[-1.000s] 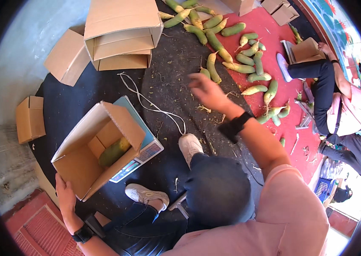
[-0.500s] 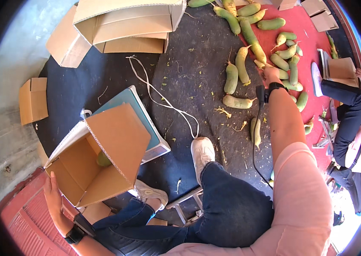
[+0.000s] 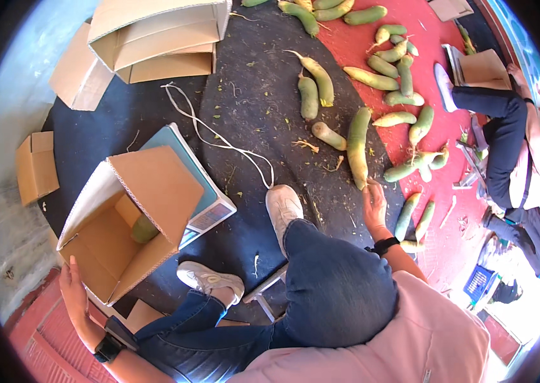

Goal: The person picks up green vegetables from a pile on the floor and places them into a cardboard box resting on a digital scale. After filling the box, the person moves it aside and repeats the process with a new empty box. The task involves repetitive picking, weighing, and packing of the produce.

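Observation:
My left hand [image 3: 74, 295] lies with its fingers stretched along the near left edge of an open cardboard box [image 3: 100, 258]. The box leans with its mouth toward me, and one green radish [image 3: 144, 230] shows inside. Over the dark mat, my right hand [image 3: 375, 205] has its fingertips closed on the thin end of a long green radish [image 3: 358, 143]. The rest of that radish points away from me. Short radishes, one pale [image 3: 329, 136] and one green [image 3: 308, 97], lie close to it on the left.
Several radishes [image 3: 405, 76] are scattered on the red floor. Larger open cartons [image 3: 161, 38] stand far left, and a blue-and-white flat box [image 3: 219, 207] is under my box. A white cord [image 3: 219, 142] loops over the mat. Another person [image 3: 506, 127] sits at right beside a carton.
My right hand has come back toward me, and the long radish has moved nearer with it. The view has shifted a little; my left hand remains at the box edge.

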`<state>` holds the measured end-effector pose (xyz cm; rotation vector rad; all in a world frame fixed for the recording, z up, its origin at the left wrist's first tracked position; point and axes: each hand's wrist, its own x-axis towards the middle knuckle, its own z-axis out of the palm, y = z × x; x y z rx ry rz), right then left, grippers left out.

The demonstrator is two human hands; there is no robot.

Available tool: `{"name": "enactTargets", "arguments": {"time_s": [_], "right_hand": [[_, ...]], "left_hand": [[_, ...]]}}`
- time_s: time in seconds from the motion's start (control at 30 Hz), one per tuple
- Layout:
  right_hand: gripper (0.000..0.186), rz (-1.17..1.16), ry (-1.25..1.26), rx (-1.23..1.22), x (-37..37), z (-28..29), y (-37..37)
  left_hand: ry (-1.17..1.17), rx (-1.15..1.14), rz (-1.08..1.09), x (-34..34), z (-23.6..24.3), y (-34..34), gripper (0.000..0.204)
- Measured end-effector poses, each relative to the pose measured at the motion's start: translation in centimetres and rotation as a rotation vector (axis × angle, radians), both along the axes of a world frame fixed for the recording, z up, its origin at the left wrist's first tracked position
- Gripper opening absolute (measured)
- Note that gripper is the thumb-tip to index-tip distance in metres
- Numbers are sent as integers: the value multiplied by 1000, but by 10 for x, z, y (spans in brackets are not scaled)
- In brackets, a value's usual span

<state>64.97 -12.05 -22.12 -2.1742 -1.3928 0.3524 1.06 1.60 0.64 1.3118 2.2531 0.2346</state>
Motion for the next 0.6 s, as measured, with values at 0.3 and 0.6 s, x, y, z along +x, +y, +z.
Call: {"name": "enactTargets", "arguments": {"time_s": [0.3,0.6], "right_hand": [[89,-23,-63,-942,27,-35,138],[30,-331,557,-714,46,-69,136]], "left_hand": [[-64,23,-34,1,4,-1,46],[-43,57,-7,15,2,-4,37]]}}
